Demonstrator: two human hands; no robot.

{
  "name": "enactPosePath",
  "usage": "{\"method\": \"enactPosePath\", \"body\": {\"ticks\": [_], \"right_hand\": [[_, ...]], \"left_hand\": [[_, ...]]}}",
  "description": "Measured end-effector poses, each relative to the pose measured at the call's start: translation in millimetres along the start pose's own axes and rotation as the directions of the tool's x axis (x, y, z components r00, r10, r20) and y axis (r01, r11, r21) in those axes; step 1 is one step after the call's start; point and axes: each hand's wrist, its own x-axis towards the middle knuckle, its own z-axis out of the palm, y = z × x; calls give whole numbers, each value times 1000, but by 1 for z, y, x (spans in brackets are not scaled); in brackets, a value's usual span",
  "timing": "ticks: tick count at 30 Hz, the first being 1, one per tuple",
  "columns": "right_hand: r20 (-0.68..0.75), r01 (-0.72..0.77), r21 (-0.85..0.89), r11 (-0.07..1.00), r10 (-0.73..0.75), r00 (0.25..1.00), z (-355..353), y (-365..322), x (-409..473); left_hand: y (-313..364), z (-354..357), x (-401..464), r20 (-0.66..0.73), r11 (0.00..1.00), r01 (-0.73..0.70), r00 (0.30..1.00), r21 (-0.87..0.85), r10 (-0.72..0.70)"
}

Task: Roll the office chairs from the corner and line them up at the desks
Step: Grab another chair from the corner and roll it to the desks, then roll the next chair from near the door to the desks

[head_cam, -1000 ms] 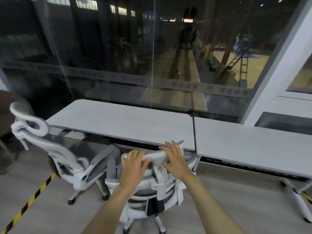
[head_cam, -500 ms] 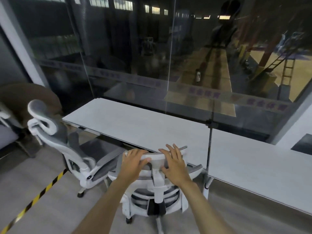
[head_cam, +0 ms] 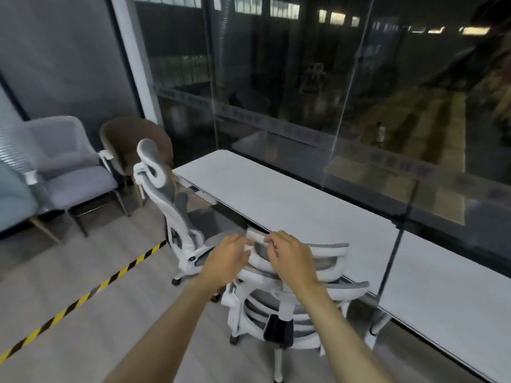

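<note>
A white office chair with grey mesh [head_cam: 287, 313] stands at the front edge of the long white desk [head_cam: 276, 194], its back toward me. My left hand [head_cam: 226, 262] and my right hand [head_cam: 290, 261] lie close together on the left part of its headrest, fingers curled over the top bar. A second white and grey office chair [head_cam: 172, 208] stands to the left at the desk's end, turned sideways, its seat partly under the desk. Another white desk [head_cam: 456, 294] joins on at the right.
A glass wall [head_cam: 304, 92] runs behind the desks. In the left corner stand a grey armchair [head_cam: 69, 167], a brown armchair [head_cam: 130, 134] and a blue seat [head_cam: 13, 194]. Yellow-black tape [head_cam: 83, 297] crosses the floor diagonally. A white desk leg [head_cam: 376, 327] stands right of the chair.
My view has swung to the left, bringing the corner armchairs into sight. Both hands have slid toward the left end of the headrest and closer together.
</note>
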Motion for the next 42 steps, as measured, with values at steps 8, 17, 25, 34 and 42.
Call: {"method": "enactPosePath", "body": {"ticks": [8, 17, 25, 34, 42], "right_hand": [[221, 241, 69, 968, -250, 943, 79, -123, 8], [377, 423, 218, 879, -476, 795, 184, -362, -41], [401, 614, 327, 718, -694, 598, 255, -616, -109], [413, 688, 476, 548, -830, 376, 326, -848, -169], [365, 707, 589, 393, -909, 201, 422, -1041, -189]], "left_hand": [[-85, -85, -134, -85, 876, 451, 892, 167, -443], [-207, -196, -359, -222, 673, 687, 726, 275, -650], [-293, -299, -593, -377, 443, 890, 449, 106, -810], [-371, -378, -772, -479, 225, 973, 174, -49, -860], [-486, -453, -892, -484, 61, 996, 24, -61, -875]]}}
